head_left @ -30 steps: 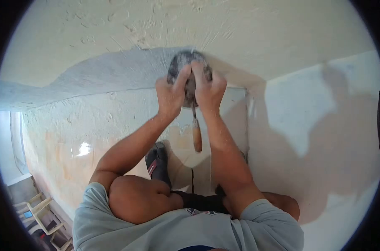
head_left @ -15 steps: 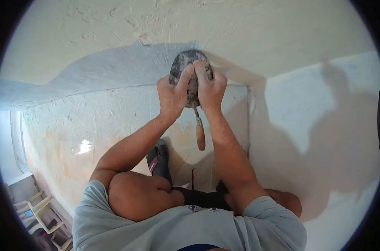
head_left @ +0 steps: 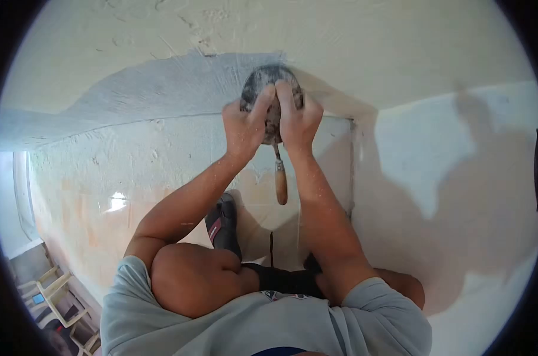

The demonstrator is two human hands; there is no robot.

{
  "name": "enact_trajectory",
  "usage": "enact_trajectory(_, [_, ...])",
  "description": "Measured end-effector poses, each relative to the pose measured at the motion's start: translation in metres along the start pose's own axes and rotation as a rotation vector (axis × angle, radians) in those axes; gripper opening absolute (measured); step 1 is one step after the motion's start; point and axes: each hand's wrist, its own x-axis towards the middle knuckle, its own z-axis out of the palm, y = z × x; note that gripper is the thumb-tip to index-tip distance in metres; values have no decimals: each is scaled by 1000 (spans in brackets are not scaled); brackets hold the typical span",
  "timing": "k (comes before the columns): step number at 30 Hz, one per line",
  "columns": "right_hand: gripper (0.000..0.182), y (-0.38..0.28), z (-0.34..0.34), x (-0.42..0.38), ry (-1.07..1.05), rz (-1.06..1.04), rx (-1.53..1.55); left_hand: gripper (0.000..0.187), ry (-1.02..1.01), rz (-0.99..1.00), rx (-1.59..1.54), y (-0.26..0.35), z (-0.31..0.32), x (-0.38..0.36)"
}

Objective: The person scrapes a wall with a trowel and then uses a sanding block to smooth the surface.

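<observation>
A rounded, dark trowel (head_left: 272, 123) with whitish smears lies between my hands, its broad blade against or very close to the plastered surface. Its wooden handle (head_left: 281, 187) points down towards my body, held by neither hand. My left hand (head_left: 245, 127) grips the blade's left side, thumb flat on its face. On the other side my right hand (head_left: 299, 121) does the same, the two thumbs nearly touching at the top. Fingers behind the blade are hidden. Around the blade, a grey damp-looking patch (head_left: 162, 86) borders the cream, rough plaster (head_left: 269, 26).
A pale wall (head_left: 488, 178) with shadows stands at right. Below the grey patch runs a whitish surface (head_left: 138, 160) with orange stains. My dark shoe (head_left: 224, 222) is beneath my left forearm. Cream plastic chairs (head_left: 58, 291) stand at lower left.
The trowel and both my hands have shifted slightly upward in view, and the handle hangs a little higher. My grip stays the same.
</observation>
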Motion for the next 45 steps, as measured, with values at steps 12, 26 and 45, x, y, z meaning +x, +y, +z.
enact_trajectory(12, [40,31,6,-4,70,-18,-41,46,-52,-18,53,-38,3,9])
enact_trajectory(26, [38,64,9,-27,38,23,33,47,-35,-107,62,-70,-8,-4])
enact_trajectory(45, [41,78,19,-14,40,-19,-73,48,-65,-41,54,-63,-6,18])
